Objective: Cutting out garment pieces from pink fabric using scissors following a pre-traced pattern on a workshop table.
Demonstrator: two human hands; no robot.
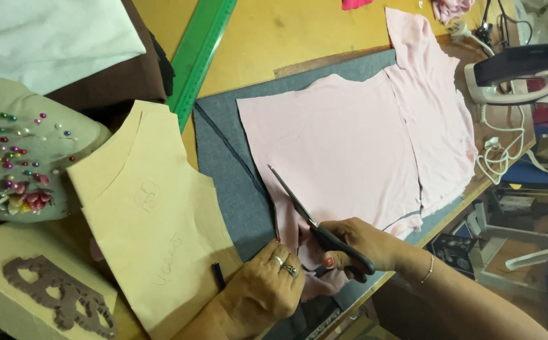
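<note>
The right hand (359,242) has its fingers closed through the black handles of scissors (305,217), blades lying on pink fabric (343,138). The left hand (268,286), fingers together, presses the fabric's near edge, possibly pinching it. Grey cloth (223,157) lies beneath, with a tan paper pattern (154,220) beside it.

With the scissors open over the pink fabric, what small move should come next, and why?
Probably close the scissors for one snip: the right hand holds them with blades parted over the pink fabric, and the left hand pins the cloth beside them.
</note>
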